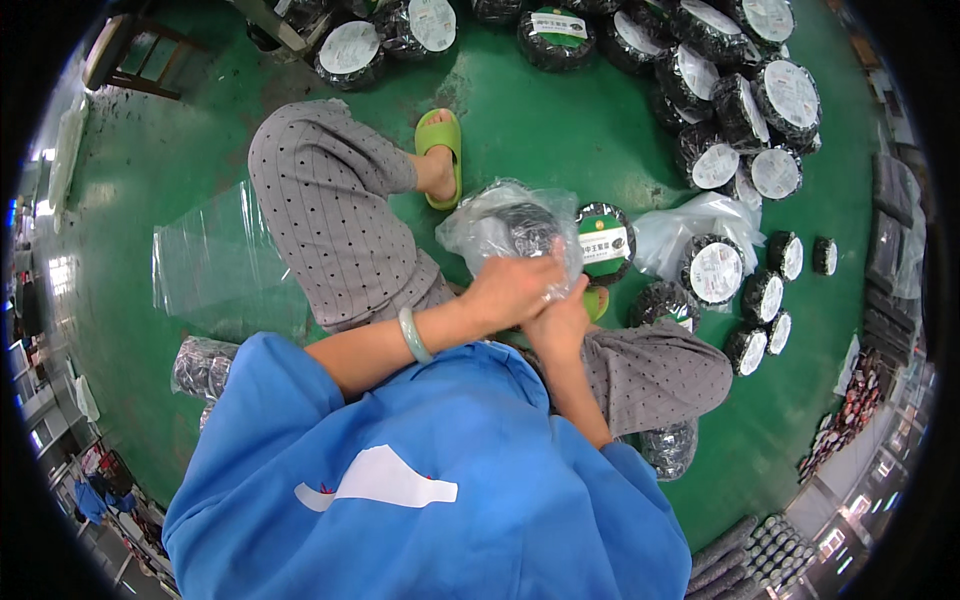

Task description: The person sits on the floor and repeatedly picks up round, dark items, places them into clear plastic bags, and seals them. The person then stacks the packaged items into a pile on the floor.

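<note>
My left hand (516,294), below a pale green bangle (414,336), grips the gathered end of a transparent plastic bag (472,232). Just to its right, my right hand (559,319) pinches the same bunched plastic, its fingers partly hidden. Inside the bag a round black cake (525,225), apparently dried seaweed, shows through the film. Close to the bag's right side stands a similar wrapped cake (604,244) with a green and white label. Another dark cake (664,306) lies beside my right knee.
Flat transparent bags (217,255) lie on the green floor (517,135) at left. More plastic bags (697,229) sit at right beside a white-labelled cake (716,271) and several small cakes (763,297). Stacked cakes (786,94) fill the upper right. A wooden stool (146,64) stands upper left.
</note>
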The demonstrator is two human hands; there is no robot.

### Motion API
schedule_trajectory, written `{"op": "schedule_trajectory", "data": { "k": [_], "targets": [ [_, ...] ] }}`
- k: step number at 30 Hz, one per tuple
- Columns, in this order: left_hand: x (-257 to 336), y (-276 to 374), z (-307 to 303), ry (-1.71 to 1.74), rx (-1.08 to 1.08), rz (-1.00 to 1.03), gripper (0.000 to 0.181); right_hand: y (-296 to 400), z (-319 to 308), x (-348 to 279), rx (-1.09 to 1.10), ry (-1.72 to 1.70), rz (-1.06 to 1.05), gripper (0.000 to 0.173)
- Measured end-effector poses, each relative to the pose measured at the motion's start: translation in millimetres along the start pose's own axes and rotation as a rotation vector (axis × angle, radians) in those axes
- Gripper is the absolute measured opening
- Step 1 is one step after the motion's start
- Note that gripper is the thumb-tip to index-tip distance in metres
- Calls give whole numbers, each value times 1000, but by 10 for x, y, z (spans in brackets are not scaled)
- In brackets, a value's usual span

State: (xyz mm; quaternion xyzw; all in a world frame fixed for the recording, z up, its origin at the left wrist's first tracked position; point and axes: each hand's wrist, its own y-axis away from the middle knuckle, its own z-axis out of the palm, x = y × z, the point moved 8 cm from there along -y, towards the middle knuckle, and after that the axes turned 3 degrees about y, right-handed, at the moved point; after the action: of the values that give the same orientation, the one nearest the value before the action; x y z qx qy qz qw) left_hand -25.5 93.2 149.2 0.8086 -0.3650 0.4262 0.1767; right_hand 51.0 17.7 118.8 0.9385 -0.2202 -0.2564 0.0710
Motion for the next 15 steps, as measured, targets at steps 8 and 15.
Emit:
{"op": "schedule_trajectory", "data": {
  "k": [8,15],
  "targets": [
    [-1360,-374,-437,445,299,-564,24,147,-473,619,92,-827,455,85],
    [-2245,-209,-16,895,377,-905,30,143,-615,172,659,-420,-131,88]
  ]
}}
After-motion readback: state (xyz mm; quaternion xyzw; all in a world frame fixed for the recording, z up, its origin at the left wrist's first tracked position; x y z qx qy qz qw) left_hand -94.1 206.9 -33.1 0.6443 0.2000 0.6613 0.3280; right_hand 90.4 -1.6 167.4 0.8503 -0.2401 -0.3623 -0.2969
